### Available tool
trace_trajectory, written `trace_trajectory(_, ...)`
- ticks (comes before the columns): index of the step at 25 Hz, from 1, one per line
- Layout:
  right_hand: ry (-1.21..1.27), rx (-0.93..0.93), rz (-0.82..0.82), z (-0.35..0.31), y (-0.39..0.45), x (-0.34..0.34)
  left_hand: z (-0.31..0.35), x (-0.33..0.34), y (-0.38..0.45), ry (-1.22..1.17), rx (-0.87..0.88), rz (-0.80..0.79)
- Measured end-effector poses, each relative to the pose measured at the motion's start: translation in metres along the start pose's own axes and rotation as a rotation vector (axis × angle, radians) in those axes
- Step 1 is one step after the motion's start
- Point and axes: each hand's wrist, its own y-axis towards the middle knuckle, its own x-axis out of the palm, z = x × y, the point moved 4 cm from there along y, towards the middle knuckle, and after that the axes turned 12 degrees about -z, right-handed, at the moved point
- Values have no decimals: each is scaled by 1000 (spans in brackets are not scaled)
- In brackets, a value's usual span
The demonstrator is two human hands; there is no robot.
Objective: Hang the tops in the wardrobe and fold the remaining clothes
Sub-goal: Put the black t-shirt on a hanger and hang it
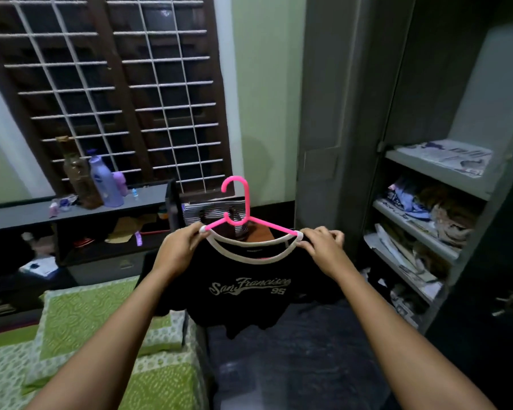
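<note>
I am seeing a black top (243, 294) with a cream neckline and "San Francisco 95" printed on its chest, hanging in the middle of the frame on a pink hanger (238, 214). The left hand (178, 250) is pinching the top's shoulder at the hanger's left end, fingers curled around the fabric and the hanger tip. The right hand (323, 247) is doing the same at the hanger's right end, fingertips closed on the neckline edge and shoulder. The top is stretching between the two hands, its body drooping below them and in front of both forearms. The hanger's hook is rising upright above and between the hands. At the right of the frame the wardrobe (421, 220) is standing open, its shelves carrying newspaper and crumpled clothes. At the lower left, a bed (80, 335) with a green patterned cover is lying below the left forearm.
</note>
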Motion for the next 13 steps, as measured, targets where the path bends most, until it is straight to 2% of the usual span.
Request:
trace_trajectory(2,100,-10,61,21,33,-16,6,10,48,-13,31,1)
trace_trajectory(7,155,21,-76,72,118,-58,24,37,174,61,78,-9)
trace_trajectory(9,191,54,-44,103,144,-72,39,57,217,48,130,-29)
trace_trajectory(13,384,173,129,181,164,-82,77,106,289,27,241,-100)
